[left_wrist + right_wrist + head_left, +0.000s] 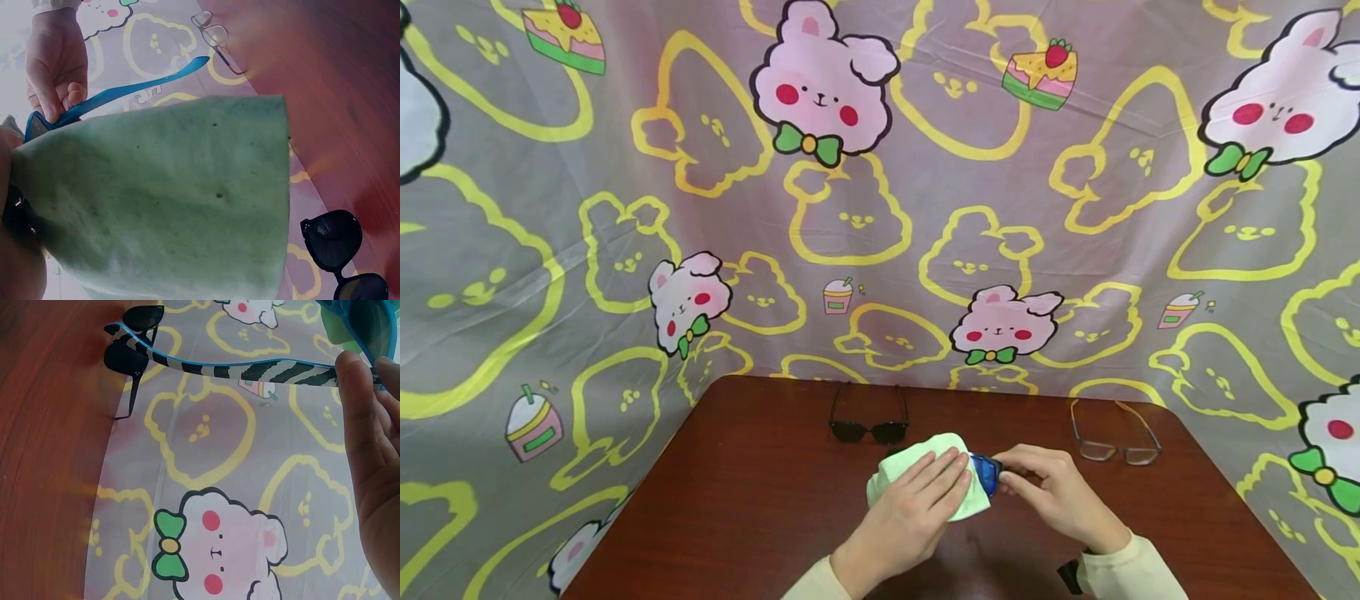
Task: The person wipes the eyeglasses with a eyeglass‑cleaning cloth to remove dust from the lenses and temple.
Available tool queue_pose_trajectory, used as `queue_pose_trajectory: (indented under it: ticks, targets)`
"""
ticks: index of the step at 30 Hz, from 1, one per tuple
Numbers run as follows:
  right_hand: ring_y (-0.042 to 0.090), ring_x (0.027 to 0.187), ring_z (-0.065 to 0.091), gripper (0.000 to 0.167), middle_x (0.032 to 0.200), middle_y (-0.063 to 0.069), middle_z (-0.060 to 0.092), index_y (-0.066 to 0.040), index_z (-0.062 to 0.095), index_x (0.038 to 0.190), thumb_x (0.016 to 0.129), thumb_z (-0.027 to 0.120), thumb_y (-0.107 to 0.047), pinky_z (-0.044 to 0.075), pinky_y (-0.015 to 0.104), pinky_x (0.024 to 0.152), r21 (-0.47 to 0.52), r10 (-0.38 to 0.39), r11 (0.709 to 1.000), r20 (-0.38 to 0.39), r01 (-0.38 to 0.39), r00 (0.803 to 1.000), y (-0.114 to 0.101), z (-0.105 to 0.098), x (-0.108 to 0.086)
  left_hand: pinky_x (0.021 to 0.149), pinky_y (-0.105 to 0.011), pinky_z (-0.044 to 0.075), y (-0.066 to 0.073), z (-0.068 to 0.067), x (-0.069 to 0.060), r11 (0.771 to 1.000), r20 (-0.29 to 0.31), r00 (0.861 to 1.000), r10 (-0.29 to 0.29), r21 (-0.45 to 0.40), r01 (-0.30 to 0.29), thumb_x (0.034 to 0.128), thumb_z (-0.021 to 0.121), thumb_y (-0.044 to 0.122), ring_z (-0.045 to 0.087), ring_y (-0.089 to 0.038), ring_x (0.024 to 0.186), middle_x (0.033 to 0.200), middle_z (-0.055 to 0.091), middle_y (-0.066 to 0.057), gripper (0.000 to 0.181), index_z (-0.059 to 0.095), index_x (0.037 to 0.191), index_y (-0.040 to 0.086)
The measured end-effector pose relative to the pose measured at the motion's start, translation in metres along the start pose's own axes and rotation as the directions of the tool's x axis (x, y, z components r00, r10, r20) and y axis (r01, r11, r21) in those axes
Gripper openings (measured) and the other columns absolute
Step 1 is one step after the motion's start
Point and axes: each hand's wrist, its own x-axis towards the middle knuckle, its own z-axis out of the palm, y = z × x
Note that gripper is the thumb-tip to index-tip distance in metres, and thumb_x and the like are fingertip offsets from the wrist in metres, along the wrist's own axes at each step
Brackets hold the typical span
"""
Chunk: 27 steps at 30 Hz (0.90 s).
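Note:
My left hand (902, 517) holds a pale green cloth (162, 200) around one side of a pair of blue sunglasses (987, 473), its fingers lying across the cloth in the head view. The cloth hides that side of the frame. With thumb and fingers, my right hand (1063, 492) pinches the other end of the sunglasses near the hinge. One temple arm (262, 372), striped black and white with a blue edge, extends unfolded from there in the right wrist view. A blue-tinted lens shows beside the cloth.
Black sunglasses (870, 431) lie unfolded on the dark red-brown table (737, 492), beyond the left hand. Clear-lensed eyeglasses (1120, 452) lie at the back right. A cartoon-printed curtain (865, 192) hangs around the table's back and sides.

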Motion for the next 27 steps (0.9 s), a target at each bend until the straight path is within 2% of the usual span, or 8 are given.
queue_pose_trajectory:
  ticks: [4, 16, 21, 27]
  targets:
    - [0.018, 0.068, 0.064, 0.023, 0.090, -0.005, 0.065, -0.010, 0.067, 0.106, 0.087, 0.062, 0.003, 0.054, 0.032, 0.056, 0.008, -0.001, 1.000, 0.005, 0.001, 1.000, -0.0006, -0.0003, 0.0008, 0.107, -0.038, 0.030, 0.0000, 0.0007, 0.0010, 1.000, 0.004, 1.000, 0.008, 0.002, -0.008, 0.0995, 0.030, 0.016, 0.037, -0.024, 0.133, 0.137, 0.049, -0.014, 0.040, 0.057, 0.127, 0.003]
    - [0.019, 0.069, 0.065, 0.022, 0.091, -0.004, 0.066, -0.008, 0.067, 0.106, 0.088, 0.062, 0.002, 0.054, 0.029, 0.057, 0.023, -0.006, 1.000, 0.013, 0.005, 1.000, 0.0009, -0.0002, -0.0003, 0.107, -0.038, 0.030, 0.0030, 0.0034, 0.0009, 1.000, -0.001, 1.000, 0.024, 0.000, -0.024, 0.1000, 0.029, 0.017, 0.038, -0.025, 0.133, 0.138, 0.048, -0.014, 0.041, 0.056, 0.128, 0.004]
    - [0.013, 0.069, 0.064, 0.022, 0.092, -0.003, 0.066, -0.007, 0.067, 0.106, 0.086, 0.064, 0.003, 0.053, 0.026, 0.056, -0.026, -0.051, 0.998, 0.008, 0.051, 0.999, 0.0022, 0.0006, 0.0001, 0.106, -0.038, 0.031, 0.0031, 0.0040, 0.0017, 0.999, -0.001, 1.000, 0.030, 0.020, -0.030, 0.0993, 0.029, 0.017, 0.038, -0.026, 0.132, 0.137, 0.049, -0.015, 0.041, 0.057, 0.127, 0.004]
    - [0.007, 0.074, 0.063, 0.026, 0.095, -0.007, 0.065, -0.013, 0.068, 0.106, 0.084, 0.068, 0.001, 0.052, 0.021, 0.059, -0.117, -0.074, 0.991, -0.003, 0.073, 0.997, 0.0001, 0.0023, 0.0012, 0.106, -0.036, 0.032, 0.0051, 0.0064, 0.0022, 0.997, 0.013, 1.000, 0.007, 0.073, -0.008, 0.0978, 0.030, 0.015, 0.038, -0.026, 0.132, 0.138, 0.048, -0.015, 0.041, 0.059, 0.125, 0.005]
